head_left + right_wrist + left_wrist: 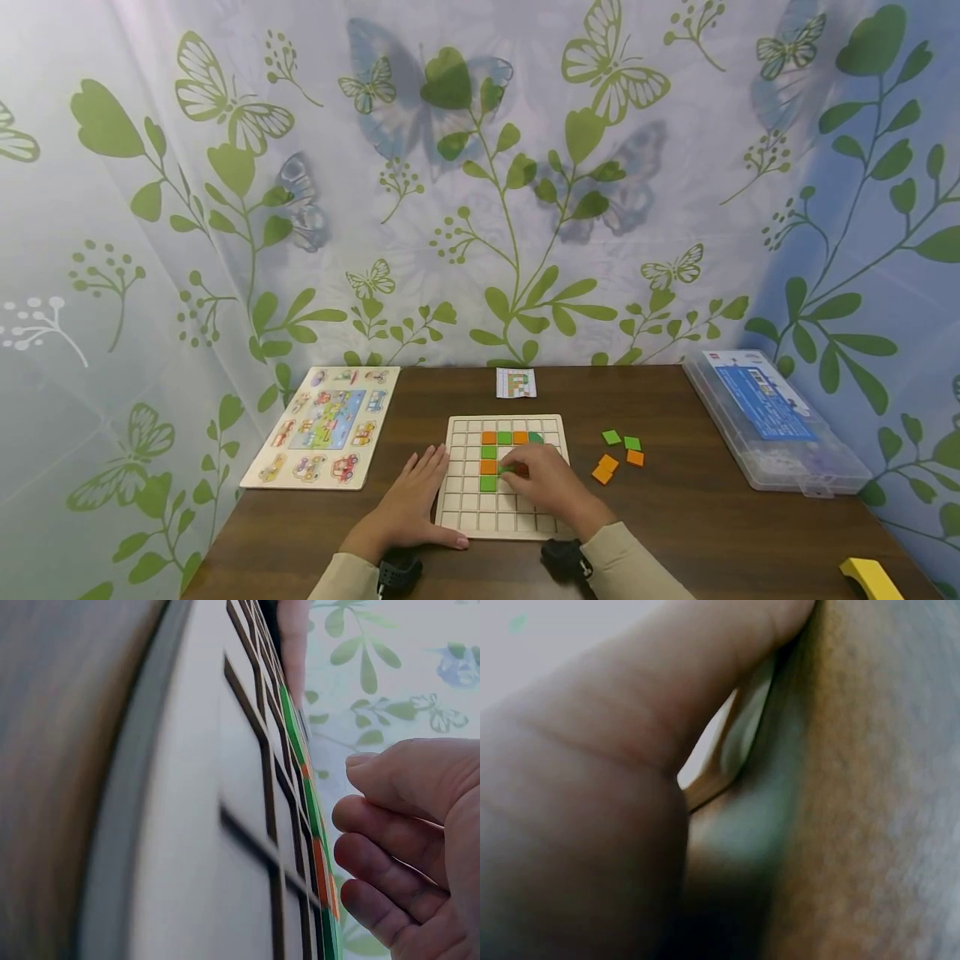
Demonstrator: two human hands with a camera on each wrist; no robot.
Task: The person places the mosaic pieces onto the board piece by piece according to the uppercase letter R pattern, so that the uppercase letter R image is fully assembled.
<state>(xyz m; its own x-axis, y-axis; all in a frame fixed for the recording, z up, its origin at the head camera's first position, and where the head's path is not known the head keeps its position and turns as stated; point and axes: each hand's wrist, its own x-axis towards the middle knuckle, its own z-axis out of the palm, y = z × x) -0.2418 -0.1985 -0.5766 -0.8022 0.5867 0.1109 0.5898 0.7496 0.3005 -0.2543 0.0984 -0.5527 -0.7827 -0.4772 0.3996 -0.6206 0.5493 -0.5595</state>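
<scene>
1 small, partly hidden green tile [504, 469] was narrowly pinched by the right hand [546, 482] over the pale wooden gridded board [472, 505]; its left edge was touched by the spread left hand [408, 504]. Square orange and green tiles [489, 467] on the board could be knocked askew by brushing fingers.

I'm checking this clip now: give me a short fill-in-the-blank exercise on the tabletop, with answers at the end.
1. Of the loose tiles right of the grid board, two are green and ____ are orange.
2. Down the left column of placed tiles, the colours run orange, green, orange, ____.
3. The left hand rests at the board's ____ side.
4. The label on the clear plastic case is mainly ____.

Missing words: three; green; left; blue.
</scene>
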